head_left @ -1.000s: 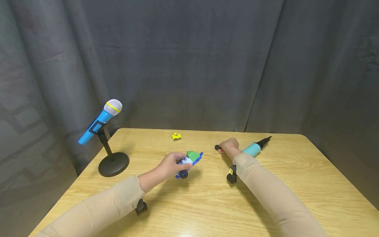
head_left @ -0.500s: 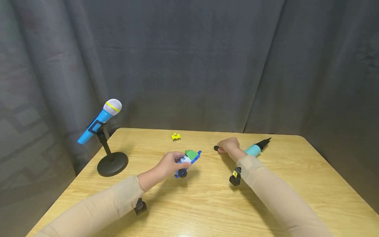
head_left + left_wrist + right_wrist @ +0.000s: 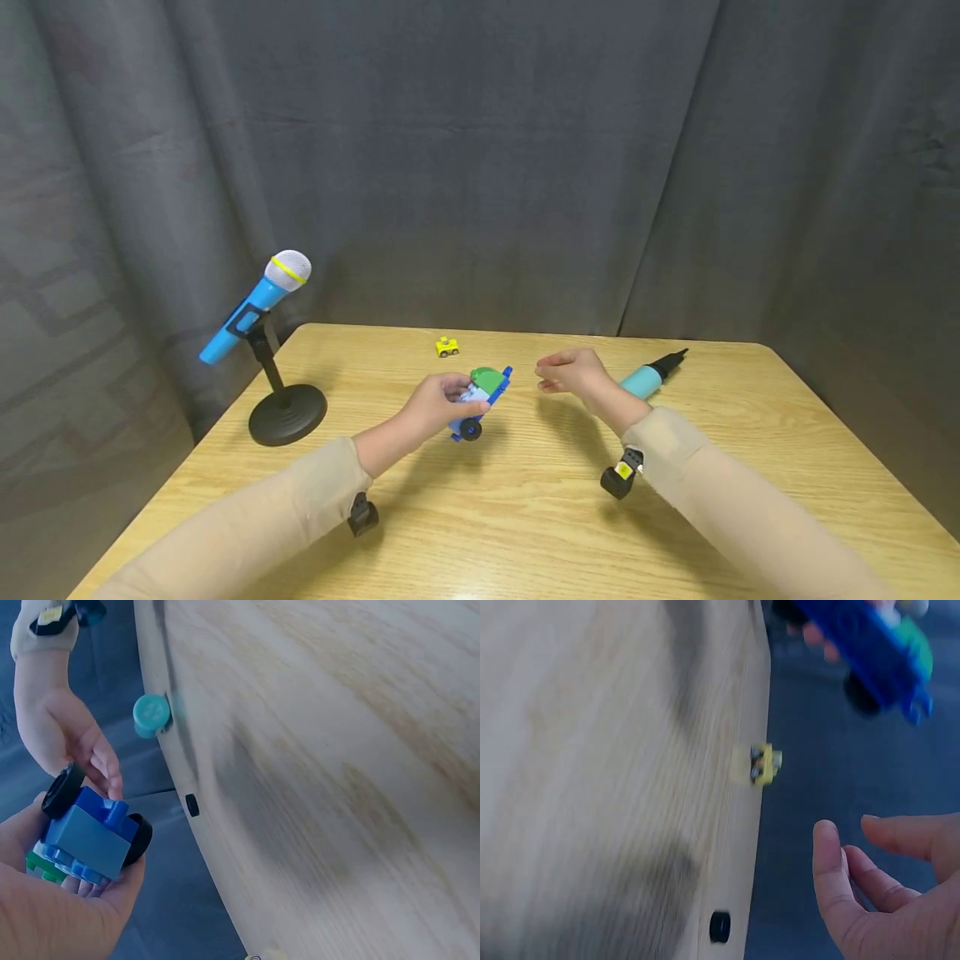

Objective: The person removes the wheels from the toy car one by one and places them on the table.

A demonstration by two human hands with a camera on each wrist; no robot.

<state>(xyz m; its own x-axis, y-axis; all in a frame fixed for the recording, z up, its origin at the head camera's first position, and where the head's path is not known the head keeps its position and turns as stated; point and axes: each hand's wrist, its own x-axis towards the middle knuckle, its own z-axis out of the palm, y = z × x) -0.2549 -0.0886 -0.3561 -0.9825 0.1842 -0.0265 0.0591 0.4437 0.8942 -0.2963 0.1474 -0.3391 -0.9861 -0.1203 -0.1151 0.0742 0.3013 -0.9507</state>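
Note:
My left hand (image 3: 433, 408) grips a toy car (image 3: 486, 392) above the table, thumb on the near side. Its body is blue, white and green brick pieces; black wheels show on it in the left wrist view. To the right, my right hand (image 3: 577, 377) is raised over the table with fingers parted and nothing between them. A small black wheel (image 3: 720, 927) stands loose on the table in the right wrist view, apart from the fingertips. That loose wheel (image 3: 192, 805) also shows in the left wrist view; in the head view it cannot be seen.
A tiny yellow toy car (image 3: 447, 347) sits near the table's back edge. On the left stands a blue microphone (image 3: 258, 302) on a black round-based stand (image 3: 288, 415). A teal hand pump (image 3: 642, 382) with black nozzle lies behind the right wrist. Dark curtains (image 3: 480, 167) hang behind.
My right hand has let go of the black wheel and lifted off it, its fingers spreading. My left hand has raised the toy car slightly and tilted it a little.

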